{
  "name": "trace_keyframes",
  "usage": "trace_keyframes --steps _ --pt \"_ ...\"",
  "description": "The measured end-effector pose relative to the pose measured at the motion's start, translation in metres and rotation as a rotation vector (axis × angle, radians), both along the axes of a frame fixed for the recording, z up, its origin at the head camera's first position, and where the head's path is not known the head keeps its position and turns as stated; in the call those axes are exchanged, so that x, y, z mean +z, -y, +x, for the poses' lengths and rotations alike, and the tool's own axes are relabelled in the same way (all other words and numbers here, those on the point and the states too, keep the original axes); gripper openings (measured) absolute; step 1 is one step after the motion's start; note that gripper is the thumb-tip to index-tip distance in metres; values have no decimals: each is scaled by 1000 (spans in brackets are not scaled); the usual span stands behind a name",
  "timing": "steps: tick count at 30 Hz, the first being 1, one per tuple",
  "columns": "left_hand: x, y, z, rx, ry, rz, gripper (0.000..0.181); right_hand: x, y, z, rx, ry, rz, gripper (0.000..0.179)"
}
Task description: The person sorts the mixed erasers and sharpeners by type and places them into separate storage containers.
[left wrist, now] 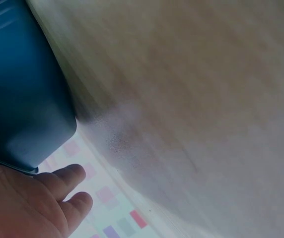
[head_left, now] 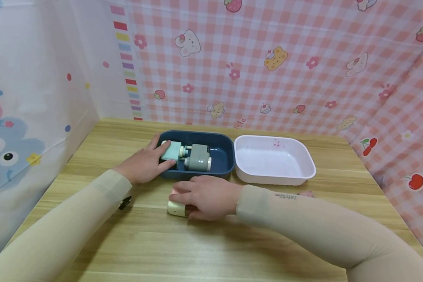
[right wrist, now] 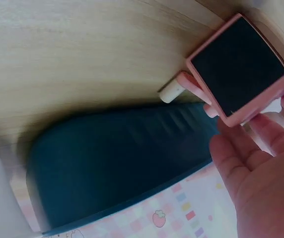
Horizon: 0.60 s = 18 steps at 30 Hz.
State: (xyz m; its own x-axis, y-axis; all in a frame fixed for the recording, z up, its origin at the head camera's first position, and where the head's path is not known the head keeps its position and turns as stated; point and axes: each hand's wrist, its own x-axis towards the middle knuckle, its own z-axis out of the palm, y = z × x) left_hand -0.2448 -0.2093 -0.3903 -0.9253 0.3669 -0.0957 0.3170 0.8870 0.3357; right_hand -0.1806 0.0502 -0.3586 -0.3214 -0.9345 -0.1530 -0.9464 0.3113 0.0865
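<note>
At the left end of the navy-blue bin (head_left: 221, 172), my left hand (head_left: 141, 164) has thumb and index finger on opposite sides of a mint-green boxy piece (head_left: 172, 150). Its other fingers, seen in the left wrist view, reach outside the bin wall (left wrist: 28, 99). A grey-green boxy piece (head_left: 199, 156) with white round caps lies beside the mint one. In front of the bin, my right hand (head_left: 208, 197) grips a pink-and-cream boxy piece (head_left: 177, 208) low over the table. The right wrist view shows its dark square face (right wrist: 239, 64) and a cream-tipped peg (right wrist: 172, 91).
A white bin (head_left: 275, 178) stands right of the navy one, close against it. Something small and pink (head_left: 306, 193) shows behind the right sleeve, and a small black object (head_left: 125, 202) by the left sleeve. Patterned cloth (head_left: 253, 90) hangs behind the wooden table (head_left: 162, 250).
</note>
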Motion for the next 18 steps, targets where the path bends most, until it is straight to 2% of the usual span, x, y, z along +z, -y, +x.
trace_keyframes --steps 5,9,14,18 --pt "1 0 0 -5 -4 8 85 5 3 2 6 -30 -8 61" --pt "1 1 0 -2 -4 10 84 6 7 2 8 -19 0 61" --pt "0 1 0 -1 -2 12 83 2 14 1 -10 26 19 56" --pt "-1 0 0 2 3 15 83 0 15 1 -5 13 22 52"
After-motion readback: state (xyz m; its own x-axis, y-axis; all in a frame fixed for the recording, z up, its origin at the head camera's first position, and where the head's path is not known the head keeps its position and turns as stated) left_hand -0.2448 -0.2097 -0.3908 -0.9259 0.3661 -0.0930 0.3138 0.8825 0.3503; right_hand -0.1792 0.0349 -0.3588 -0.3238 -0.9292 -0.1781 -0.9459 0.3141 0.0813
